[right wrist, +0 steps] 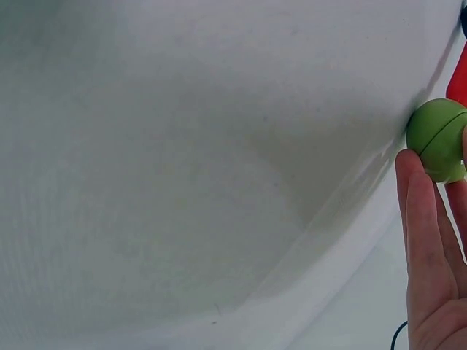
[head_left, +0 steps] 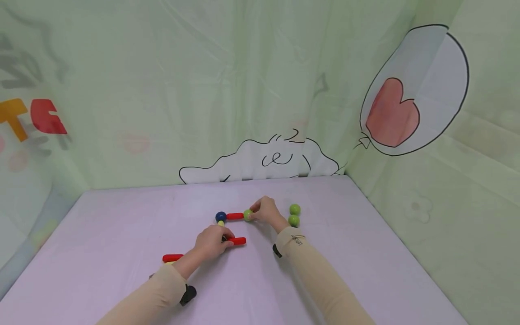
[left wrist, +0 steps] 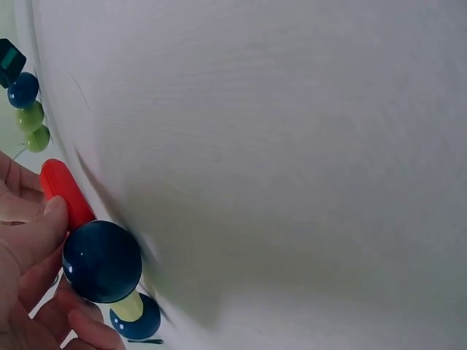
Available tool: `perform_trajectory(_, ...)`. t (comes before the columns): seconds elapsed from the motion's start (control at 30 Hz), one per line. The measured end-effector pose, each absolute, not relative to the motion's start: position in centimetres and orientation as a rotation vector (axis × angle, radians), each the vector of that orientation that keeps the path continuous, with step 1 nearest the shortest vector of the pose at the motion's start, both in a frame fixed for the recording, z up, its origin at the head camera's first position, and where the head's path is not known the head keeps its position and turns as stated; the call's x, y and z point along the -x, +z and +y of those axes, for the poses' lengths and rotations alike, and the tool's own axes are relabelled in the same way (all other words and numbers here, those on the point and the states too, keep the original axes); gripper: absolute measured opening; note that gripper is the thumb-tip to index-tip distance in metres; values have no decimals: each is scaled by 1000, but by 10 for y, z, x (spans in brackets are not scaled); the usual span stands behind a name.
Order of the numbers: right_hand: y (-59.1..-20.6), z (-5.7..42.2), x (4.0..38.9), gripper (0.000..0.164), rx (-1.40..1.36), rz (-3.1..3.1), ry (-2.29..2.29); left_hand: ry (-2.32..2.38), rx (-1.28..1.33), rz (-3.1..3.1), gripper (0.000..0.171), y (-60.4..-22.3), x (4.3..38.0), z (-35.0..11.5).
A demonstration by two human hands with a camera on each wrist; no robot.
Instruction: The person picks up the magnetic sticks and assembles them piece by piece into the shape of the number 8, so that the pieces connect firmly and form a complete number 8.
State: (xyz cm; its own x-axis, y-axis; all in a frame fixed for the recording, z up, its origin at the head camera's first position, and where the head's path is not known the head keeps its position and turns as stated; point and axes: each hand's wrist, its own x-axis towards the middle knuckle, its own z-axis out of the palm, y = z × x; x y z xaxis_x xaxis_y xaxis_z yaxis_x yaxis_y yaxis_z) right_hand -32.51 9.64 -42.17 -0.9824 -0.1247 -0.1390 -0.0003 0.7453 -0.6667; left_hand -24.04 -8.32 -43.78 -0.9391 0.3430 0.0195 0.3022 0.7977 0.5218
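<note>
A person's two hands hold parts of a ball-and-stick frame on a pale lilac tabletop (head_left: 365, 280), just below the center of the head view. The left hand (head_left: 211, 242) pinches a front red stick (head_left: 239, 241), its thumb laid along the side. At lower left of the left wrist view, that stick appears to meet a near blue ball (left wrist: 102, 261), which a short yellow stick (left wrist: 128, 307) links to a far blue ball (head_left: 221, 217).

The right hand (head_left: 266, 211) grips a green ball (head_left: 247, 215) between thumb and fingers, seen at the right edge of the right wrist view. A rear red stick (head_left: 234, 216) spans the gap between the green ball and the far blue ball, touching both.

Right of center in the head view, two loose green balls (head_left: 294, 209) sit beside the right wrist; the left wrist view, at upper left, shows a loose blue ball (left wrist: 23, 90) in line with them. At lower left of the head view, a spare red stick (head_left: 172, 257) lies beside a spare yellow stick (head_left: 170, 262), both partly hidden by the left arm. A balloon drawing (head_left: 438, 90) with a red heart fills the upper right.
</note>
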Motion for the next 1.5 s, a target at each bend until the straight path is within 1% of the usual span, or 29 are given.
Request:
perform_trajectory(0.2,-422,97,325,25,95,2763,-1071,815,-485,2919,17,-441,241,-81)
perform_trajectory(0.6,-424,100,327,24,87,2745,-1100,802,-494,2933,17,-439,240,-80)
perform_trajectory(0.83,-423,101,326,24,84,2734,-1112,867,-461,2891,23,-433,240,-87)
perform_trajectory(1.03,-423,100,326,24,70,2720,-1126,905,-382,2928,23,-423,236,-104)
perform_trajectory(1.23,-423,100,325,24,75,2715,-1132,928,-284,2963,25,-413,232,-132)
perform_trajectory(1.5,-422,101,326,24,63,2706,-1139,813,-257,2862,19,-405,218,-174)
